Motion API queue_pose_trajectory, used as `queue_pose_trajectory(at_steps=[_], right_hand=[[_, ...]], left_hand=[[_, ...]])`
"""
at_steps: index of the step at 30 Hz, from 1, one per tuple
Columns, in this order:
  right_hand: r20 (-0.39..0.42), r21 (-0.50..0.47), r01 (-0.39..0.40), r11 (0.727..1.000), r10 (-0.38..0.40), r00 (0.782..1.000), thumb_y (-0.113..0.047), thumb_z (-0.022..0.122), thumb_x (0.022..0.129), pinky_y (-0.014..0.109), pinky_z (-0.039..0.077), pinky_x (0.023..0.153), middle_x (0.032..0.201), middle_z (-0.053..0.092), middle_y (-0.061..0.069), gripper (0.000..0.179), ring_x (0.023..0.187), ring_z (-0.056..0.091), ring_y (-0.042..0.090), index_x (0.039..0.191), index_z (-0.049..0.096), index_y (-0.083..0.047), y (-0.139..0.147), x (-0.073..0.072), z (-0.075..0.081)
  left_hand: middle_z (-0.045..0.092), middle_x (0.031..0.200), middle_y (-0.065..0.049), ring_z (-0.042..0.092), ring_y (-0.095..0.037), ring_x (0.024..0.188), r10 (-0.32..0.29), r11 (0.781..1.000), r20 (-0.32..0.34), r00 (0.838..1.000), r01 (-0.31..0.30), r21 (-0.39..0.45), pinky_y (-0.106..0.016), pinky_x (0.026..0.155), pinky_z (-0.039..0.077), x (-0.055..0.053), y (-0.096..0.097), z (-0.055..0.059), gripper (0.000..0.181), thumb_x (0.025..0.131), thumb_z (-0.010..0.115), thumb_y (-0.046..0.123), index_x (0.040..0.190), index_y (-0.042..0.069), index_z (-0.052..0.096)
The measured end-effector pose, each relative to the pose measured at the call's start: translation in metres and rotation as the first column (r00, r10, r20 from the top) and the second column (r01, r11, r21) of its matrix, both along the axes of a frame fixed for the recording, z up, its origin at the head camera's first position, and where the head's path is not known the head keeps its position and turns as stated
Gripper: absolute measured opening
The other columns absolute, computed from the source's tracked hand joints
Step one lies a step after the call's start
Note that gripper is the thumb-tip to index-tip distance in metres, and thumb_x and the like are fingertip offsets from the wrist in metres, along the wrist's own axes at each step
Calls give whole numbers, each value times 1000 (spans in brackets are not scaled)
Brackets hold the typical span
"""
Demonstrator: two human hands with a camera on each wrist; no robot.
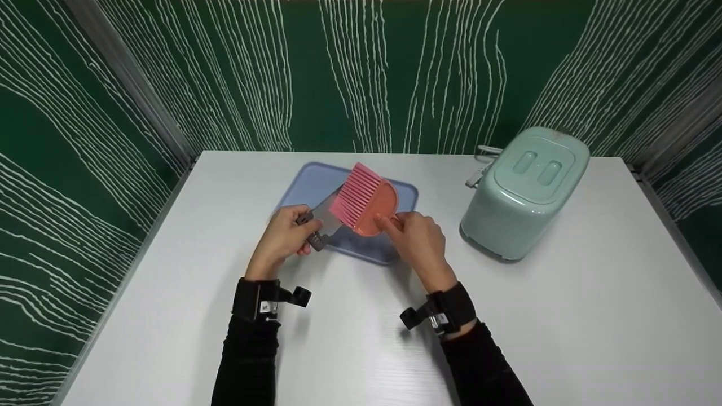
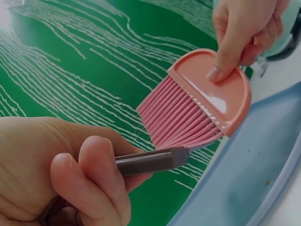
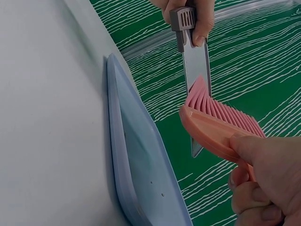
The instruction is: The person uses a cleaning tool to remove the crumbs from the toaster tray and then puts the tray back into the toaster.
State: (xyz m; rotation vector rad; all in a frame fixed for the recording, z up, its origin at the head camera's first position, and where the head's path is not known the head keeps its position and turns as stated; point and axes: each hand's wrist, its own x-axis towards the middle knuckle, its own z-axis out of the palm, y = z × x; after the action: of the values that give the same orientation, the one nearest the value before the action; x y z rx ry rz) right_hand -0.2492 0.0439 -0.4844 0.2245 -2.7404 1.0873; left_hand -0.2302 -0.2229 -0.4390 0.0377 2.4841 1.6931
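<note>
My left hand pinches the grey plastic end of a thin metal crumb tray, its thumb lying on the flat face. Between thumb and fingers my right hand grips a small orange brush with pink bristles. The bristles press against the metal face and splay at the corner, as both wrist views show. Both tools are held above a shallow blue tray on the white table. A few dark specks dot its floor in the wrist views.
A mint-green toaster stands at the right, its cord and plug behind its left side. Green walls with white wavy lines rise at the table's back and sides. Both wrists wear black camera straps.
</note>
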Motion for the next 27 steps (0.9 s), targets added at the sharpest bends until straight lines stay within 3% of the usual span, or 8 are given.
queue_pose_trajectory(at_steps=[27], right_hand=[[10, -2, 41, 999, -41, 999, -60, 70, 100, 30, 21, 53, 56, 32, -8, 64, 53, 31, 11, 60, 38, -21, 7, -3, -3]], left_hand=[[67, 66, -1, 52, -7, 41, -16, 999, -43, 999, 14, -50, -19, 41, 44, 3, 4, 4, 28, 103, 61, 7, 77, 11, 52]])
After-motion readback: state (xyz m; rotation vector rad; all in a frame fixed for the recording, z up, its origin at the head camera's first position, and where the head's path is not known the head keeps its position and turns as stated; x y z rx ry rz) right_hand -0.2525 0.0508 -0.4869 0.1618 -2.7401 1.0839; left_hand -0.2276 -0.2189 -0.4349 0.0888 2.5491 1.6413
